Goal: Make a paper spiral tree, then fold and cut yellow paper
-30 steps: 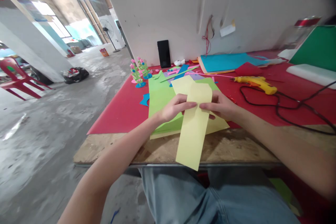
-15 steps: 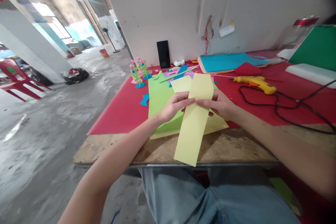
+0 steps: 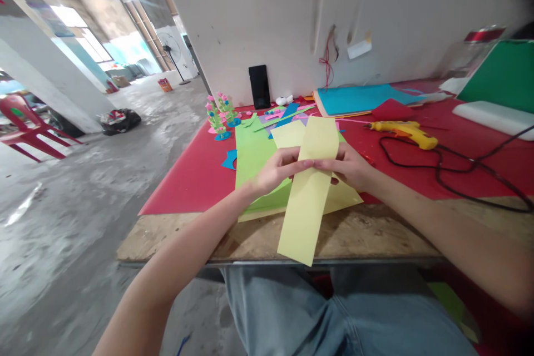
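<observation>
Both my hands hold a long pale yellow paper strip (image 3: 306, 206) above the table's near edge. My left hand (image 3: 275, 169) pinches its left side, thumb on top. My right hand (image 3: 348, 166) grips its right side, fingers partly behind the paper. The strip hangs down past the table edge towards my lap. Under it lie a light green sheet (image 3: 254, 161) and another pale yellow sheet (image 3: 346, 194) on the red table cover (image 3: 187, 178).
A yellow glue gun (image 3: 406, 132) with a black cord (image 3: 459, 169) lies to the right. Blue sheets (image 3: 359, 97), paper scraps, small paper flower trees (image 3: 219, 114) and a black phone (image 3: 259, 86) stand near the white board. A green board (image 3: 500, 75) leans far right.
The strip has been slid slightly upward between my hands; its top edge now sits higher and its lower end hangs less far down. Thumbs have come closer together.
</observation>
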`<state>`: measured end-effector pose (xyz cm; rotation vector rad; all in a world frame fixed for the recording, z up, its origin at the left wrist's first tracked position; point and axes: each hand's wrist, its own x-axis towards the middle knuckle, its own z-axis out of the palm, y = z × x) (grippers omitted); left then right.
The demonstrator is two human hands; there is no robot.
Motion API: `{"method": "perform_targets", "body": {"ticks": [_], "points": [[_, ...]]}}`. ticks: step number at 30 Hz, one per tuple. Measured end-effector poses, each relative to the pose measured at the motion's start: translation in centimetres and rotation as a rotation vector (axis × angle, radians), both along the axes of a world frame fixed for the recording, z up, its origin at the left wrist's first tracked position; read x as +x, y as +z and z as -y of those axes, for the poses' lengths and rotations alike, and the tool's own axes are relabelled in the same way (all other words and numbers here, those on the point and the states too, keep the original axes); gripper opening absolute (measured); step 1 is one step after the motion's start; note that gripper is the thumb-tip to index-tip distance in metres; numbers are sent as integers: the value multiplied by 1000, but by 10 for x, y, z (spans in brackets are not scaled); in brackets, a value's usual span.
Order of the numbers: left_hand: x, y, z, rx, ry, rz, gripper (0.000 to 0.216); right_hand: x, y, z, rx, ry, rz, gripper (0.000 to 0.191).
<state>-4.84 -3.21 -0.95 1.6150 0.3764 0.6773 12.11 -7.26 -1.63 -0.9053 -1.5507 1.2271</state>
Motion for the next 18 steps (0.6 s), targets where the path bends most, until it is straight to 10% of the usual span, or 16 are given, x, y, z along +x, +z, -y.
{"method": "perform_targets", "body": {"ticks": [18], "points": [[3, -1, 3, -50, -39, 74, 26, 0, -3, -2, 50, -32, 74, 24]]}}
